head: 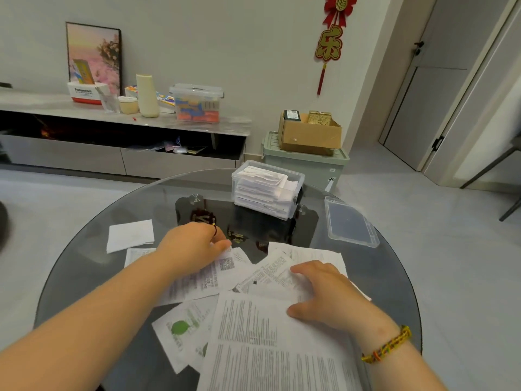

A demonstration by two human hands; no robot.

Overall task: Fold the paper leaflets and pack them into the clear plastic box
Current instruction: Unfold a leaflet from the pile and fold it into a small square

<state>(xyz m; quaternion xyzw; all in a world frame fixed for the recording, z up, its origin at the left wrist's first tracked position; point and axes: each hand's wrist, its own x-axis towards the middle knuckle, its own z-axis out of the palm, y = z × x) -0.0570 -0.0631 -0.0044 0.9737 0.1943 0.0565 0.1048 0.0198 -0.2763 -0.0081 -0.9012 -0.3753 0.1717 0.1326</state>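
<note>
Thin white printed paper leaflets [270,348] are being pressed onto the round glass table [84,269] by the relaxed right hand [332,297]; one light, limp QR-coded leaflet [225,270] is being pinched at its corner, likely the easiest hold, by the left hand [194,246].

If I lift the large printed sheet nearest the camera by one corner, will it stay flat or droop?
Probably droops: the large printed sheet looks thin and unfolded. It likely slides easily, lying on other leaflets and a smooth glass table.

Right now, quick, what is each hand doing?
Left hand: pinches the QR leaflet by its corner.
Right hand: open, resting on a text leaflet.
</note>
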